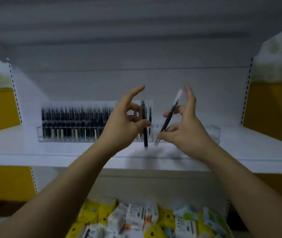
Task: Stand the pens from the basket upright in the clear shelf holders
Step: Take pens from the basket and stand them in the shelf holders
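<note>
The clear holder (207, 134) is filled with standing pens (71, 121) on its left and vacant on its right; left hand (124, 124) pinches an upright pen (144, 124), right hand (183, 129) pinches a tilted pen (169, 117), neither yet seated.

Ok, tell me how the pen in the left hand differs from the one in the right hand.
The left-hand pen stands nearly upright; the right-hand pen leans, top toward the right. The left-hand pen looks dark throughout; the right-hand pen has pale ends. Both are slim, dark-barrelled and held in front of the clear holder.
</note>
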Tool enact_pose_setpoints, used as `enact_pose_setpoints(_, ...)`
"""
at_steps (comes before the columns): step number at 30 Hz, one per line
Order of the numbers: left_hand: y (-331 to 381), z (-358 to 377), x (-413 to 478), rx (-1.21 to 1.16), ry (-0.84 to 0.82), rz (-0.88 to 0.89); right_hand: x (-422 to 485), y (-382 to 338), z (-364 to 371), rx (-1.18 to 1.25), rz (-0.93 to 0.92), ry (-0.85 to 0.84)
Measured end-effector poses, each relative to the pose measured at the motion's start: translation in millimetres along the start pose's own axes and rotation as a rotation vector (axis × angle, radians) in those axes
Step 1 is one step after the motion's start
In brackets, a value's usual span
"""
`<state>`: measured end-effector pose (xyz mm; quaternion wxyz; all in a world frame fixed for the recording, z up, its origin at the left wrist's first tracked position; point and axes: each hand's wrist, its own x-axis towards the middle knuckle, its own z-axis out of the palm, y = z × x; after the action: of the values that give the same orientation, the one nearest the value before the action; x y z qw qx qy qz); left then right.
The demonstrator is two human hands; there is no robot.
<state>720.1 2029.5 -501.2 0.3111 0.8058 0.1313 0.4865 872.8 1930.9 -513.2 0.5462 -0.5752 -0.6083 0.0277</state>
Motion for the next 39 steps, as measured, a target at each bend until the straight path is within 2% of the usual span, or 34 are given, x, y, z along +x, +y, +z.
enact_pose_setpoints(4, -3, -3, 25, 0.011, -0.006, 0.001, 28, 3, -10, -0.028, -0.014, -0.077)
enact_pose_setpoints(13, -28, -1, 81, -0.061, 0.128, 0.015, 96, 38, -7, 0.028, -0.117, 0.15)
enact_pose_setpoints(19, -48, 7, 114, 0.185, 0.195, 0.087, 133, 57, -1, 0.012, -0.171, 0.173)
enact_pose_setpoints(27, -66, 14, 130, 0.33, 0.102, 0.067, 151, 86, 14, 0.01, -0.19, 0.112)
enact_pose_setpoints(30, -70, 12, 132, 0.332, 0.088, 0.061, 151, 94, 18, 0.045, -0.173, 0.074)
enact_pose_setpoints(39, -74, 6, 137, 0.346, 0.048, 0.117, 142, 100, 23, -0.062, -0.206, 0.048)
